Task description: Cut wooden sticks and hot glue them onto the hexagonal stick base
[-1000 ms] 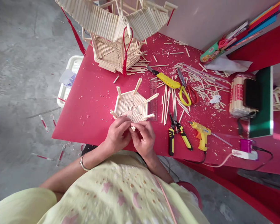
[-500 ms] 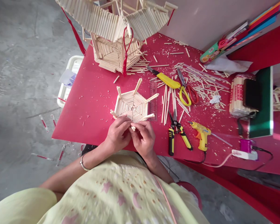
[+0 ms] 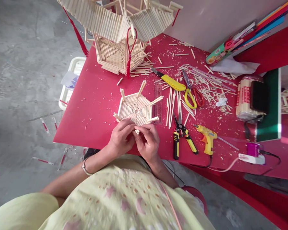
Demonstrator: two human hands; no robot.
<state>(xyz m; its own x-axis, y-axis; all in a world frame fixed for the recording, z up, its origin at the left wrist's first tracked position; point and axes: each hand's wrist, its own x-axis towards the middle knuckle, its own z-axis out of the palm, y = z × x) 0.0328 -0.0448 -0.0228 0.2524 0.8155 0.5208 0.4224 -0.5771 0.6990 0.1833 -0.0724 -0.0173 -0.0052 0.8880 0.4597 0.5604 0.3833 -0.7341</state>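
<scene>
A hexagonal base of wooden sticks (image 3: pixel 129 102) lies on the red table, with short paired-stick posts standing at its corners. At its near corner, my left hand (image 3: pixel 121 135) and my right hand (image 3: pixel 147 140) meet, fingers pinched around a short wooden stick post (image 3: pixel 137 131). Only the pale ends of that post show between my fingertips; the rest is hidden, so I cannot tell how it meets the base. A clear ruler (image 3: pixel 157 102) lies just right of the base.
A large stick-built pavilion (image 3: pixel 120 54) with red tassels stands at the back left. To the right lie a yellow utility knife (image 3: pixel 171 82), scissors (image 3: pixel 189 95), cutting pliers (image 3: pixel 181 134), a yellow glue gun (image 3: pixel 207 137) and loose sticks (image 3: pixel 171 107). A power bank-like white block (image 3: pixel 251 158) sits further right.
</scene>
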